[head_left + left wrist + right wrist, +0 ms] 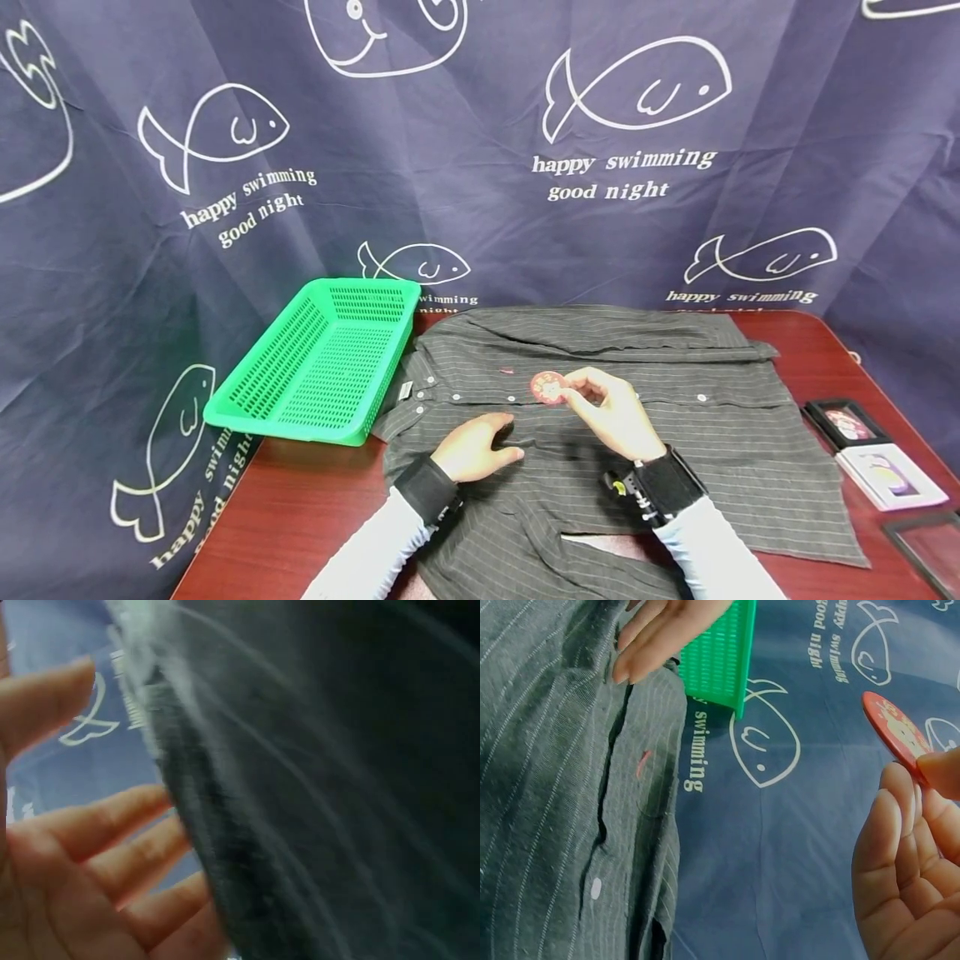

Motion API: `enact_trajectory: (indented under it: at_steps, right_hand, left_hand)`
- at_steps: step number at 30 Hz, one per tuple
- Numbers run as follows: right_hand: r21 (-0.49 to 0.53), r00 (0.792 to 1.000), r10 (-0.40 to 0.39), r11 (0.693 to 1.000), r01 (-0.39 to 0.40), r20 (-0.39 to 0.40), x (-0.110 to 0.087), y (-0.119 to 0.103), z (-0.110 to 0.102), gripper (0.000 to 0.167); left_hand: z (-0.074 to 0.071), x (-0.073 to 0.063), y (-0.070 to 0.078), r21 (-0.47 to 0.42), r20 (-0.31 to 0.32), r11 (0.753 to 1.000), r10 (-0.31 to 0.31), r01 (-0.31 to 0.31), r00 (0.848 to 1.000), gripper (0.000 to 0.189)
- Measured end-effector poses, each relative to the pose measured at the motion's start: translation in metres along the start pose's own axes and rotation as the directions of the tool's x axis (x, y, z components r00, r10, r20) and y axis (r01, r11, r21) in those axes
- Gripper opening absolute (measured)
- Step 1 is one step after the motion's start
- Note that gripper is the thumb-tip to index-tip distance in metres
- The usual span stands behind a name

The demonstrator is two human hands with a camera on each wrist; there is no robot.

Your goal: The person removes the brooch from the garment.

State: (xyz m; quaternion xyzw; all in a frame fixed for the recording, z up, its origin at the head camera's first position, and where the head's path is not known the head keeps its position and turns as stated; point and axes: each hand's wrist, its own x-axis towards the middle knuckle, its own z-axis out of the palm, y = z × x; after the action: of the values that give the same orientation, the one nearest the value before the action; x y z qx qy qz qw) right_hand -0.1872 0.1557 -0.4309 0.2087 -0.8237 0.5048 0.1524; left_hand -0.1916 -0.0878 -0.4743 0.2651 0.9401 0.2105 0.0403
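Note:
A dark grey pinstriped shirt lies spread on the table, its collar toward the basket and its white buttons in a row. My right hand pinches a round red badge by its edge between thumb and fingers, held over the shirt front. In the right wrist view the badge is tilted, with a pale picture on its face. My left hand hovers low over the shirt near the collar, fingers apart and holding nothing. A small red mark shows on the shirt's chest.
A green plastic basket stands at the table's back left. Along the right edge lie a black frame, a white frame and another dark frame, partly cut off. A blue fish-print curtain hangs behind the red-brown table.

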Motion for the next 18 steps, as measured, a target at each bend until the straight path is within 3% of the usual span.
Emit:
enact_trajectory:
  at_steps: [3, 7, 12, 18]
  right_hand:
    - [-0.006, 0.999, -0.016, 1.0, 0.016, -0.031, 0.0, -0.002, -0.003, 0.009]
    - [-0.008, 0.997, -0.021, 1.0, 0.021, -0.071, 0.0, -0.006, -0.007, 0.01]
    - [-0.04, 0.991, -0.055, 0.998, 0.05, -0.126, 0.001, -0.01, -0.011, 0.011]
    - [-0.059, 0.968, -0.171, 0.985, 0.163, -0.186, 0.0, -0.016, -0.015, 0.018]
  left_hand:
    - [-0.005, 0.001, 0.002, -0.104, -0.079, 0.995, -0.013, 0.004, 0.997, 0.055]
    - [-0.016, 0.002, 0.01, -0.245, -0.154, 0.969, -0.036, -0.003, 0.987, 0.049]
    - [-0.029, 0.002, 0.021, -0.419, -0.192, 0.908, -0.066, -0.021, 0.979, 0.044]
    - [-0.04, 0.004, 0.033, -0.517, -0.269, 0.854, -0.092, -0.064, 0.959, 0.035]
